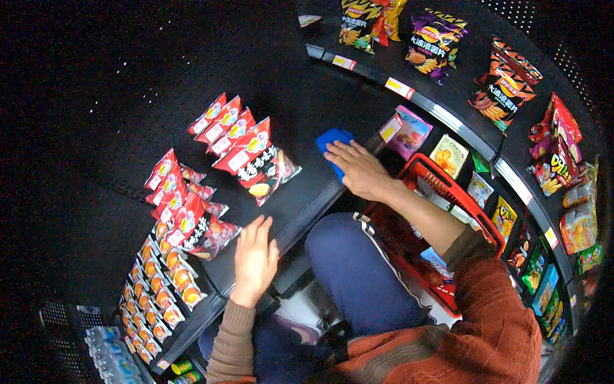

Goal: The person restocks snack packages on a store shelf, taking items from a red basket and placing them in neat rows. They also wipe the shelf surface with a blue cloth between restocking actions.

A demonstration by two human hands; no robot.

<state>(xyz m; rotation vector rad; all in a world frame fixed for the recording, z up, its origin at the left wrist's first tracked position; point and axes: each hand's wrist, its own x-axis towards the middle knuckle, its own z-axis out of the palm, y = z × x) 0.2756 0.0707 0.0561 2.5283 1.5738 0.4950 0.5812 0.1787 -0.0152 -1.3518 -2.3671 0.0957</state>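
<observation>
My right hand (362, 170) presses a folded blue cloth (331, 144) against the black shelf (307, 194), close to its front edge. Its fingers lie stretched over the cloth. My left hand (254, 261) holds nothing and is spread over the same front edge, farther left, beside red snack bags (194, 225). Behind and between the hands, a second row of red snack bags (259, 161) stands upright on the shelf board.
Small orange-printed packs (158, 297) fill the shelf's left end. A red shopping basket (453, 201) holding packages stands beside my bent knee (360, 269). On the right, curved shelving (436, 115) carries Lay's chip bags (434, 45) and other packaged snacks.
</observation>
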